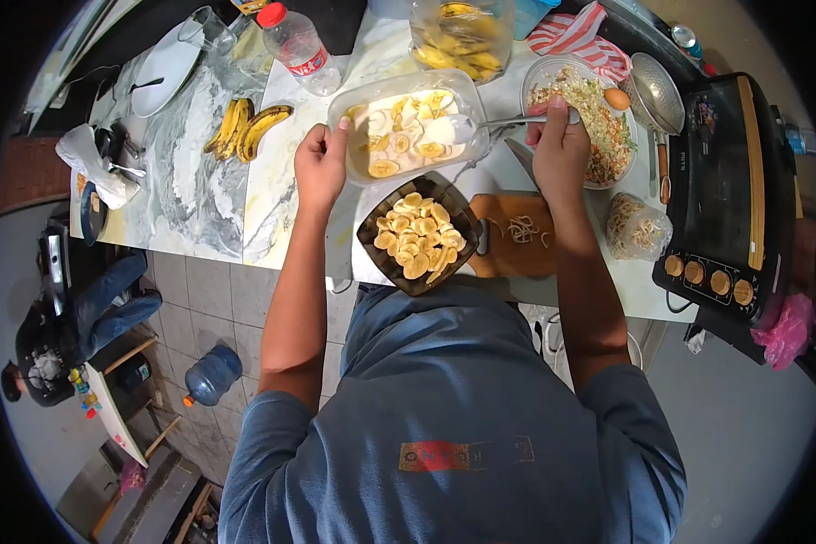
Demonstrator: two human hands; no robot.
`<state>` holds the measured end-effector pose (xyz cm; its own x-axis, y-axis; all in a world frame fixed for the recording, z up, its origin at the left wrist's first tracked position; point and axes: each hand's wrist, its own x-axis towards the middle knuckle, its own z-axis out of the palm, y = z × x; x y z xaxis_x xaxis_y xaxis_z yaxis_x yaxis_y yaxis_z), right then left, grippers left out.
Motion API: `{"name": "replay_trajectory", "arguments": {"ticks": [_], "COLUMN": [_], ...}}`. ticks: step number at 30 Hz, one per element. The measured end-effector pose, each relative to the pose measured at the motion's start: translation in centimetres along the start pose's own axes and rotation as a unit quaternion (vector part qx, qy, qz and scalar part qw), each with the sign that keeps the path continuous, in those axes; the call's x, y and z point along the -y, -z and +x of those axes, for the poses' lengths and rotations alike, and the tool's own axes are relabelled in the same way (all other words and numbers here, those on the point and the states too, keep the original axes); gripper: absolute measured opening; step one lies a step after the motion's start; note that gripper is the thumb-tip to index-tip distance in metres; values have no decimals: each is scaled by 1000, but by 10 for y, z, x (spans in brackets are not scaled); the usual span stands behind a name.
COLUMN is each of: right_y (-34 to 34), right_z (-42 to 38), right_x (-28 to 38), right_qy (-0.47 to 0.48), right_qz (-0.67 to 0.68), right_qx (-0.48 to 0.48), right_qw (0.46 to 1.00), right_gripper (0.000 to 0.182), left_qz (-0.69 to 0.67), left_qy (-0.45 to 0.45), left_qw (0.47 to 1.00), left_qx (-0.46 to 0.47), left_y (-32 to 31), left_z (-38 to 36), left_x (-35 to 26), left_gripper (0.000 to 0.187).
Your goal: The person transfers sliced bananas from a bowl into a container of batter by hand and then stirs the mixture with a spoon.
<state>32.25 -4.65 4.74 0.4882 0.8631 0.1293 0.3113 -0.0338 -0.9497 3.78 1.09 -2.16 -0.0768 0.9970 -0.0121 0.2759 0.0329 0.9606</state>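
My left hand (322,170) grips the left rim of a clear plastic container (399,89) of banana slices (399,143) in a creamy white mix. A spoon (508,120) is held by its handle in my right hand (560,150); its bowl, loaded with white cream, is over the container's right side. Just below the container, a dark square bowl (381,261) holds a heap of banana slices (417,238). Beside that bowl lies a wooden cutting board (508,258) with thin pale strips on it.
Bananas (245,130), a red-capped bottle (301,53) and a white plate (166,72) are to the left. Rightward are a bowl of chopped food with an egg (616,99), a strainer (655,91) and a black oven (716,181). A person (50,331) sits at lower left.
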Motion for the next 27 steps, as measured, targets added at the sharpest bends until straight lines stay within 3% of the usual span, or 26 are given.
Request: {"name": "replay_trajectory", "arguments": {"ticks": [5,8,9,11,14,21,23,27], "right_y": [-28,-40,-40,-39,-39,-44,-45,-49], "right_z": [-16,-28,-30,-31,-33,-40,-39,-41], "right_x": [3,5,7,11,14,7,4,1], "right_qy": [5,108,108,195,222,200,152,185], "right_qz": [54,15,15,-6,-30,-7,10,15], "right_qx": [81,184,185,186,193,218,155,191], "right_qw": [995,977,977,963,955,955,976,964], "right_gripper": [38,26,26,20,19,21,21,22], "left_qz": [-30,-35,-35,-31,-61,-63,-52,-51], "left_qy": [24,1,1,-34,-26,-44,-41,-46], "left_qw": [999,999,999,999,998,997,998,997], "left_qx": [4,7,6,10,19,21,21,22], "left_y": [0,1,2,3,3,3,3,3], "left_z": [0,-4,-4,-5,-7,-6,-7,-7], "left_x": [-1,-3,-2,0,0,1,2,3], "left_gripper": [48,48,48,47,46,45,46,46]}}
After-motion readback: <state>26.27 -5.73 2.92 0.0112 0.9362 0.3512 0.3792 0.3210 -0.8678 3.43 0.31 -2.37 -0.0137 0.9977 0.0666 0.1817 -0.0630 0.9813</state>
